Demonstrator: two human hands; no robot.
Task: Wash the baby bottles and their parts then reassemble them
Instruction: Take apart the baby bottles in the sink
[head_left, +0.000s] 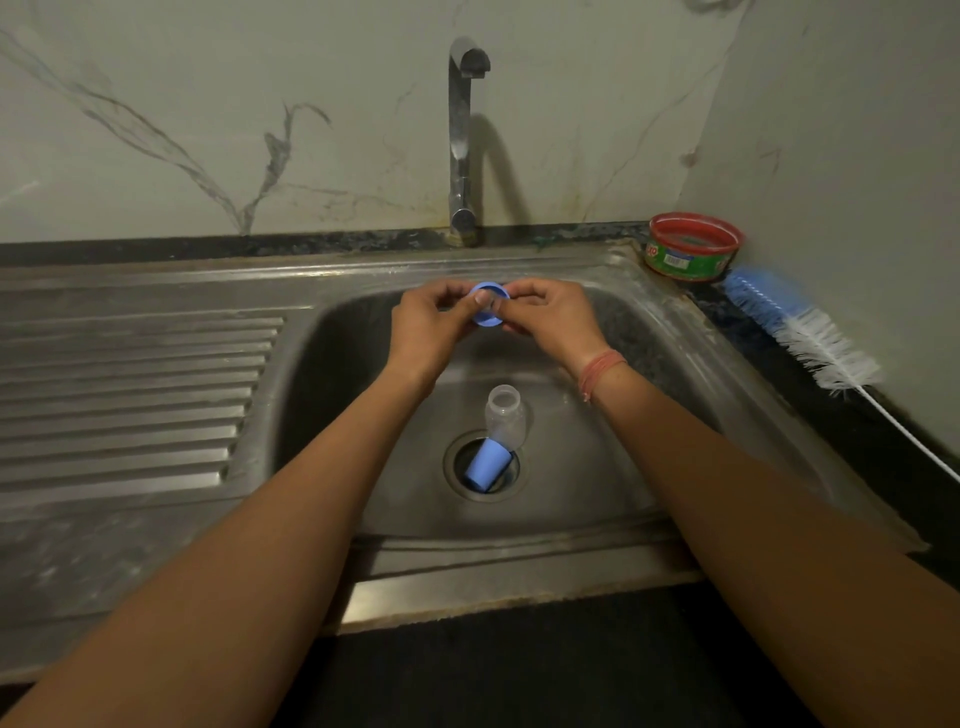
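Both hands are up over the far half of the stainless steel sink basin (613, 467), just below the chrome tap (461, 145), close together and pinching one thing between them — a round blue plastic bottle collar ring (490, 306). The left hand (431, 327) holds its near-left edge with thumb and fingertips; the right hand (550, 322) holds the opposite edge. Whether a teat sits inside the ring I cannot tell.

Nearer than the tap, on the basin floor, the small clear plastic baby bottle (505, 415) lies on its side with its open neck facing the tap, its base touching the drain (483, 467). A blue tapered plastic cap (485, 464) lies in the drain opening itself.

No water appears to be running. To do this step well, I'd say keep the ring directly under the spout, work the thumbs around the inner thread where milk film collects, and grip firmly — a wet ring slips easily. The blue-and-white bristle bottle brush (795, 327) and the red-rimmed green tub of dish soap (693, 247) wait right of the tap, on the dark tabletop (883, 447).
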